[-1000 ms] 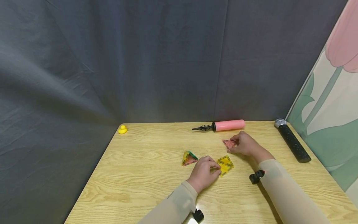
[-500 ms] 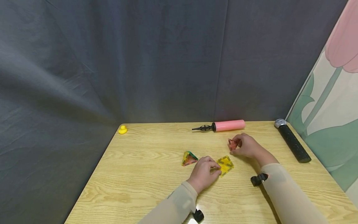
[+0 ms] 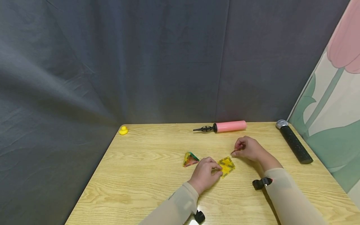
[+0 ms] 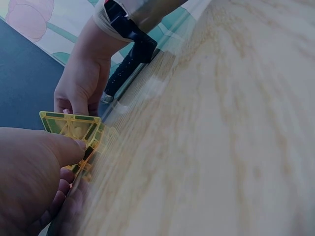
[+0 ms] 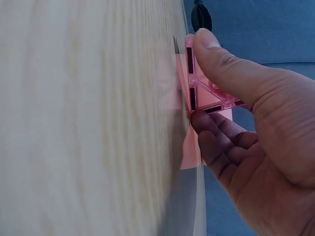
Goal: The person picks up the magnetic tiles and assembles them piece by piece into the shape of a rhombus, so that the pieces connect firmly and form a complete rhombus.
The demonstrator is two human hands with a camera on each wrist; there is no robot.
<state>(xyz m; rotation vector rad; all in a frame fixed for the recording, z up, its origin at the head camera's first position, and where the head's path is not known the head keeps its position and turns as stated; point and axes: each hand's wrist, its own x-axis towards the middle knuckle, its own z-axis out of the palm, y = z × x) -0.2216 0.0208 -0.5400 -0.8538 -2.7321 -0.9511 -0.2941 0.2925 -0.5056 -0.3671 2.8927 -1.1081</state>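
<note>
My left hand pinches the left edge of yellow see-through magnetic tiles between thumb and fingers. In the left wrist view, the yellow tile shows a triangular frame rising above the thumb. Behind it on the right, my right hand holds a red triangular magnetic tile close over the table, thumb on one side and fingertips at its lower corner. From the head view that tile is nearly edge-on and mostly hidden by the fingers. A small pyramid of yellow, green and red tiles stands just left of my left hand.
A pink hand pump with a black nozzle lies along the table's back edge. The black microphone is at the right edge, and a yellow rubber duck sits at the back left corner. A dark curtain hangs behind the wooden table.
My right hand has shifted slightly right and nearer, turning the red tile from face-on to nearly edge-on. My left hand and the yellow tiles have stayed in place.
</note>
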